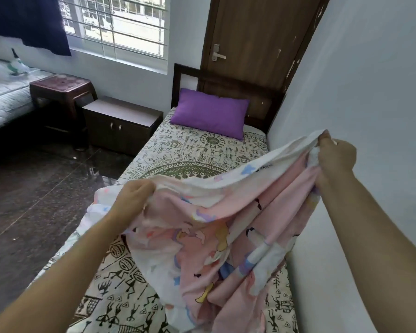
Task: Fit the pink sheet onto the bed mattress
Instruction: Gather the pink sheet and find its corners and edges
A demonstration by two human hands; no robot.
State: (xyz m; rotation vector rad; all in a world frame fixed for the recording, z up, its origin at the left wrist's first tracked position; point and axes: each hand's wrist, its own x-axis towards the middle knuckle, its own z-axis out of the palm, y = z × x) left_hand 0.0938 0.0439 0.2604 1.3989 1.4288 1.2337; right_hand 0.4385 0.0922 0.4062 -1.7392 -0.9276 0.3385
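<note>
The pink sheet, printed with cartoon figures and showing a white underside along its top edge, is held up bunched over the middle of the bed, its lower folds draping down onto the patterned bedcover. The left hand grips the sheet's edge at the near left, fingers curled into the cloth. The right hand pinches the raised edge higher up, close to the white wall, with the fabric gathered between fingers and thumb. Between the two hands the edge sags in a loose curve.

The bedcover, cream with black and green folk figures, lies flat over the mattress. A purple pillow rests at the head, against the dark headboard. A brown door stands behind it. Left of the bed sits a low dark cabinet, then a brown plastic stool under the barred window.
</note>
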